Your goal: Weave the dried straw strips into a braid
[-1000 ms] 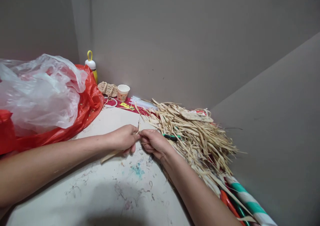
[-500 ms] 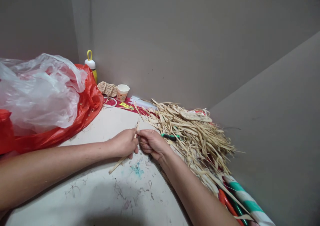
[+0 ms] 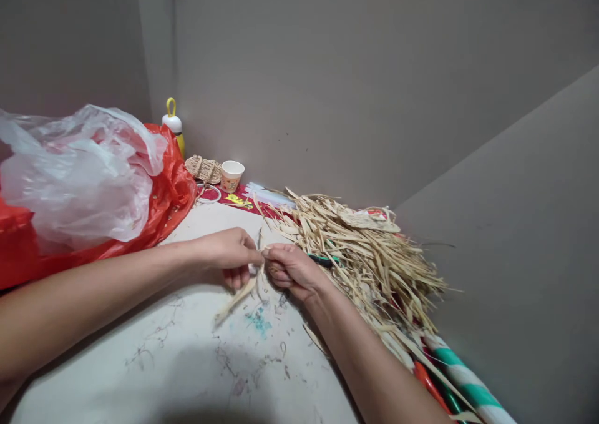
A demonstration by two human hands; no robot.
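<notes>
My left hand (image 3: 234, 256) and my right hand (image 3: 292, 271) meet over the white tabletop, fingertips almost touching. A pale dried straw strip (image 3: 238, 300) runs between them, its loose end slanting down to the left and slightly blurred. The right thumb and forefinger pinch the strip near its upper part. On the left, thumb and forefinger close at the same spot, the other fingers curled below. A thin tip of straw (image 3: 261, 238) sticks up above the fingers. The exact grip point is partly hidden.
A heap of dried straw (image 3: 369, 249) lies right, with a dark-green-handled tool (image 3: 322, 260) partly under it. Red and clear plastic bags (image 3: 93, 180) crowd the left. Behind stand a paper cup (image 3: 232, 177), a woven sole-shaped piece (image 3: 203, 169) and a bottle (image 3: 173, 124). A green-white striped roll (image 3: 468, 377) lies front right.
My left hand has lifted and turned, its fingers shifting on the strip. The strip's lower end now shows wider, with another thin strand beside it. My right hand keeps its pinch.
</notes>
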